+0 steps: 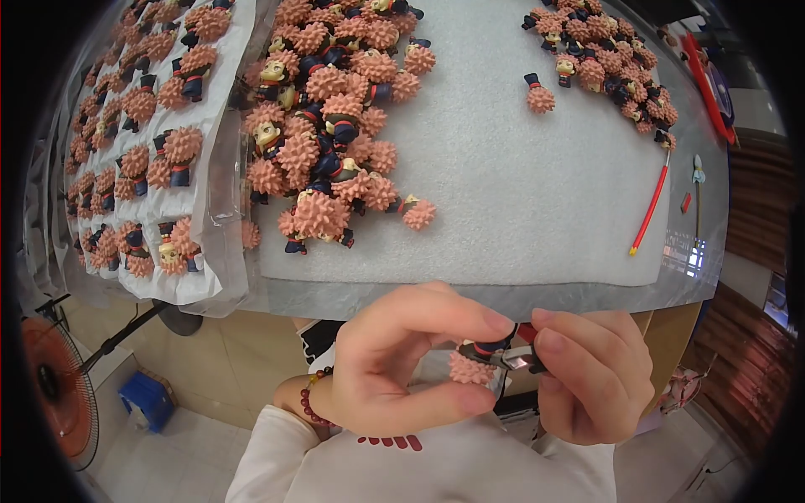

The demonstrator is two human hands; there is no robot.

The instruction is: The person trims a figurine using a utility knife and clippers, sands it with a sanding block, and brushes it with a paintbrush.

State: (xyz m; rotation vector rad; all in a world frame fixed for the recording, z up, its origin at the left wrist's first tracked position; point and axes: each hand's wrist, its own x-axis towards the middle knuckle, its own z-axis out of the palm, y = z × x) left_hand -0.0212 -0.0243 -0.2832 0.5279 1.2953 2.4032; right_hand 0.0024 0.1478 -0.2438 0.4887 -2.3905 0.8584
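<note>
My left hand (390, 356) is closed with thumb and fingers around a small figurine part (471, 369), which has spiky pink hair and a dark blue piece on top. Just right of it, my right hand (595, 373) pinches a small tool (517, 359) with a shiny metal tip and dark, reddish handle parts. The tip meets or nearly touches the figurine part; its exact kind is hidden by my fingers. Both hands are in front of the table's near edge, above my lap.
A heap of similar figurine parts (335, 126) lies on the white foam mat (503, 210), with another pile (604, 59) at the back right. Filled plastic trays (222, 184) stand left. A red brush-like stick (650, 210) lies right; a fan (59, 390) stands lower left.
</note>
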